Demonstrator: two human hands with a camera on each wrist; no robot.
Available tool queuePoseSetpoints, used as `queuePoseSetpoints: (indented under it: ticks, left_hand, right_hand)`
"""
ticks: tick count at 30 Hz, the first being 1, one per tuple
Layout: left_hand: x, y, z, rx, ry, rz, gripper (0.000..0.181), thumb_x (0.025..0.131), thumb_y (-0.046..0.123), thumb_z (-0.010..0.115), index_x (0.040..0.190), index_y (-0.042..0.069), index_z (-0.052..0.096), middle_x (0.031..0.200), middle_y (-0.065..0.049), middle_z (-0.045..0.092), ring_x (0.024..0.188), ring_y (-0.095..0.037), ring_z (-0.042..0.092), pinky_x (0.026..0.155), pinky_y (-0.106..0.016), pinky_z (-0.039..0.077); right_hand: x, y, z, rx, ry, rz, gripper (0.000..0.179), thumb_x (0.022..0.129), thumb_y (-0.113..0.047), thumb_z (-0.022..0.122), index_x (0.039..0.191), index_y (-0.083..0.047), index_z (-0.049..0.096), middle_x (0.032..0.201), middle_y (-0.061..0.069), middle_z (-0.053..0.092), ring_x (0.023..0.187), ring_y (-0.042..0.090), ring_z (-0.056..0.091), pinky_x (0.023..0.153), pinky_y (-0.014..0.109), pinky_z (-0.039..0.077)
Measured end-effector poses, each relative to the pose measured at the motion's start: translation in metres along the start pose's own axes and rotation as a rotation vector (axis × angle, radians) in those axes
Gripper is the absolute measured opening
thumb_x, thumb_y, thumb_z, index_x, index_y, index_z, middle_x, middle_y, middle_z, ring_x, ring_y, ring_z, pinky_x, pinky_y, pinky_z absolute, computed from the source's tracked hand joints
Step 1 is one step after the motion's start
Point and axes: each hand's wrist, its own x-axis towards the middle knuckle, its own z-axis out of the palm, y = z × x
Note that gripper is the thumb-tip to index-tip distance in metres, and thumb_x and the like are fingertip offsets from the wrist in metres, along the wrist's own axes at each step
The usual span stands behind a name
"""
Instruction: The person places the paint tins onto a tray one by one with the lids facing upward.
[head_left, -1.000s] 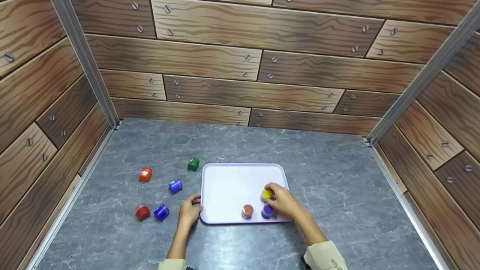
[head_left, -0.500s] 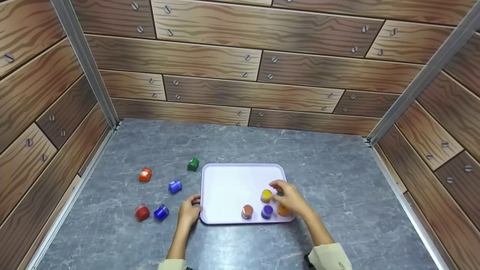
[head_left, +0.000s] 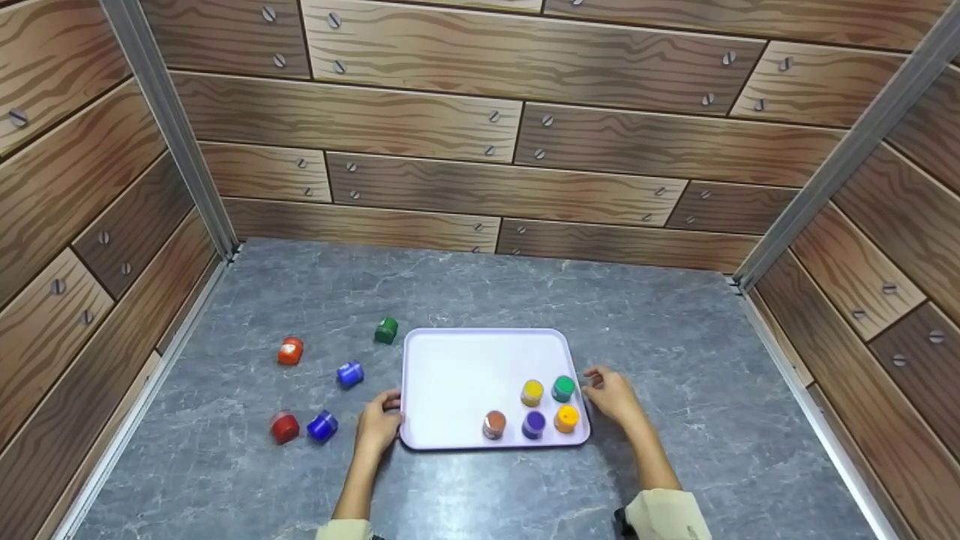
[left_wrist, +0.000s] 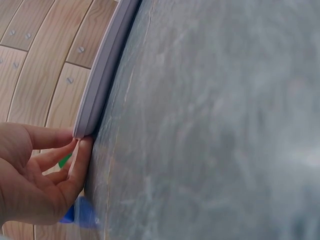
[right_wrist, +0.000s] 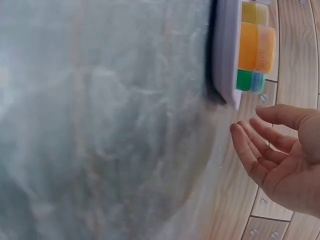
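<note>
Tray (head_left: pixel 450 382) lay on the counter (head_left: pixel 675 322), five jars (head_left: pixel 534 424) standing toward its right end. The left hand (head_left: pixel 377 424) pinched its left edge; the right hand (head_left: pixel 613 394), grip apart, was just beside the right edge.

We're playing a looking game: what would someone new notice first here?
Probably the pale lilac tray on the gray marbled tabletop, with five bright paint jars grouped in its near right part. Five more jars are scattered to its left. The left hand pinches the tray's left edge; the right hand is beside its right edge.
</note>
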Motion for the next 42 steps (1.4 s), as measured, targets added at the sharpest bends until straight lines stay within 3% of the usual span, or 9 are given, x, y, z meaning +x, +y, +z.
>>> queuePoseSetpoints:
  ticks: [3,10,23,28,34,39,42]
  left_hand:
    - [0.000,0.000,0.000,0.002,0.003,0.003,0.038,0.073,-0.009,0.055,0.111,-0.010,0.057,0.096,-0.019,0.063,0.071,-0.020,0.059,0.051,-0.026,0.047]
    - [0.000,-0.001,0.001,0.000,0.006,0.003,0.040,0.072,-0.009,0.054,0.111,-0.011,0.056,0.095,-0.020,0.063,0.070,-0.021,0.059,0.050,-0.026,0.047]
    - [0.000,0.000,-0.001,0.075,0.017,0.045,0.038,0.073,-0.007,0.056,0.111,-0.010,0.058,0.094,-0.018,0.064,0.083,-0.028,0.060,0.066,-0.033,0.047]
    - [-0.001,0.008,-0.006,0.198,0.079,0.076,0.035,0.075,-0.003,0.059,0.110,-0.007,0.059,0.094,-0.017,0.065,0.092,-0.033,0.059,0.078,-0.043,0.044]
    - [-0.005,0.016,-0.022,0.272,0.186,0.152,0.037,0.074,-0.006,0.058,0.112,-0.006,0.058,0.095,-0.019,0.062,0.088,-0.034,0.059,0.077,-0.045,0.045]
    - [-0.013,0.016,-0.040,0.396,0.308,0.148,0.043,0.074,-0.007,0.063,0.116,-0.004,0.057,0.105,-0.024,0.057,0.097,-0.042,0.052,0.082,-0.050,0.041]
    - [-0.017,0.013,-0.051,0.464,0.360,0.137,0.046,0.073,-0.004,0.068,0.117,-0.003,0.057,0.109,-0.026,0.054,0.100,-0.043,0.047,0.082,-0.052,0.039]
  right_hand:
    - [-0.002,0.003,0.003,0.002,-0.043,0.038,0.020,0.076,0.004,0.062,0.095,0.009,0.059,0.079,0.014,0.062,0.076,0.031,0.058,0.070,0.044,0.047]
    - [-0.002,0.003,0.009,0.158,-0.103,0.144,0.023,0.077,0.008,0.057,0.100,0.012,0.056,0.076,0.010,0.059,0.062,0.021,0.056,0.053,0.032,0.050]
    - [-0.003,0.007,0.014,0.217,-0.108,0.182,0.024,0.076,0.012,0.053,0.100,0.012,0.054,0.074,0.008,0.055,0.061,0.019,0.054,0.053,0.034,0.051]
    - [-0.001,0.005,0.013,0.223,-0.127,0.205,0.024,0.076,0.011,0.051,0.100,0.012,0.054,0.075,0.010,0.055,0.063,0.020,0.055,0.055,0.035,0.052]
    - [0.000,0.002,0.011,0.223,-0.150,0.224,0.025,0.076,0.010,0.051,0.101,0.014,0.053,0.076,0.010,0.055,0.064,0.020,0.054,0.055,0.033,0.052]
    - [0.001,0.003,0.011,0.226,-0.161,0.232,0.026,0.076,0.009,0.051,0.102,0.015,0.052,0.078,0.014,0.056,0.064,0.024,0.054,0.055,0.036,0.052]
    - [0.005,0.016,0.016,0.251,-0.174,0.201,0.025,0.076,0.007,0.051,0.100,0.013,0.053,0.078,0.015,0.055,0.064,0.024,0.055,0.055,0.037,0.052]
